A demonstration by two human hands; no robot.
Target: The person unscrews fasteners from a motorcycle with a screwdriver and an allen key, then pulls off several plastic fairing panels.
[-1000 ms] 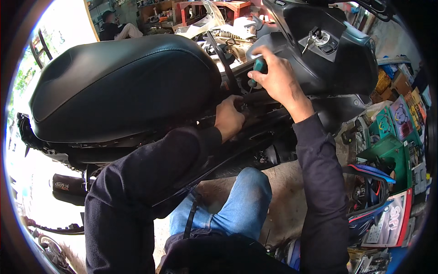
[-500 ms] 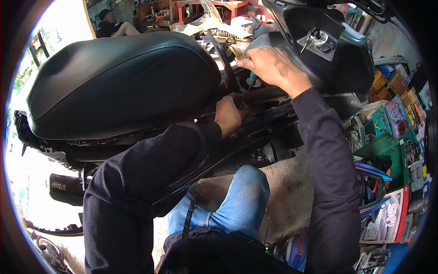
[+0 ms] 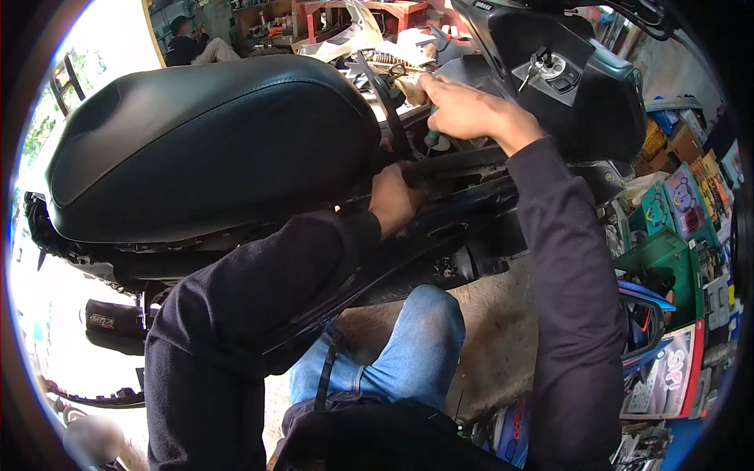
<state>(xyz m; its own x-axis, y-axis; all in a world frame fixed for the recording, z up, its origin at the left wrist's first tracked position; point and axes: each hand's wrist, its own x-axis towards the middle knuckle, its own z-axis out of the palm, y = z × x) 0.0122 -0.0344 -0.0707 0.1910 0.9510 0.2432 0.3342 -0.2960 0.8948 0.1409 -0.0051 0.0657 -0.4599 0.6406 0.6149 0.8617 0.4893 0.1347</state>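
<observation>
A scooter with a long black seat (image 3: 220,149) and dark body panels stands across the view in front of me. Over the gap ahead of the seat, my right hand (image 3: 471,110) is closed on a screwdriver (image 3: 433,136). Only a bit of its green handle shows under the palm, and the shaft points down into the scooter's frame. My left hand (image 3: 394,196) lies lower, by the seat's front end. Its fingers curl into a dark gap beside the black side panel (image 3: 448,212), and whatever they grip is hidden.
Keys (image 3: 530,74) hang in the ignition at upper right. Green tool boxes (image 3: 664,263), a red-edged box (image 3: 667,373) and loose parts crowd the right side. A red workbench (image 3: 369,12) and a seated person (image 3: 196,47) are at the back.
My right hand has turned on the screwdriver and shifted slightly right, its fingers now pointing more up and away. The left hand keeps its place. The seated person has raised a hand.
</observation>
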